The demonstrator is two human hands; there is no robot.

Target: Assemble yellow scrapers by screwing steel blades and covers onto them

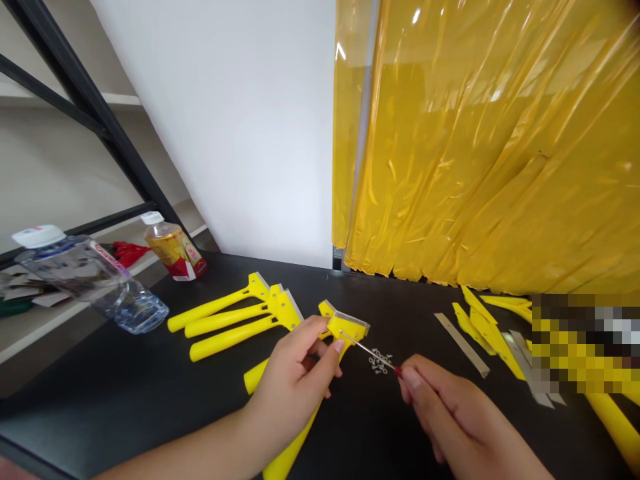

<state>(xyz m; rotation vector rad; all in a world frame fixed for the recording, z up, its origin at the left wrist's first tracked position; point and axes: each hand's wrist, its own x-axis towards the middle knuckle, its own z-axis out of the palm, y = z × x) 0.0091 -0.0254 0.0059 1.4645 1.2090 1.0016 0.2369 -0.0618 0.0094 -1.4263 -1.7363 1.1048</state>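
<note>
1. Yellow scraper (pixel 353 326), lower centre of the frame: its head is pinched by the closed left hand (pixel 303 367); blade edge exposed above the grip, handle extended below.
2. Screwdriver (pixel 370 351), right of centre: gripped at its handle by the closed right hand (pixel 445 407), tip set on the head.
3. Small metal fasteners (pixel 377 369): piled near its shaft.

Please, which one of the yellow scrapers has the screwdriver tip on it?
The scraper held in the left hand, the only one with the screwdriver against its head.
</note>
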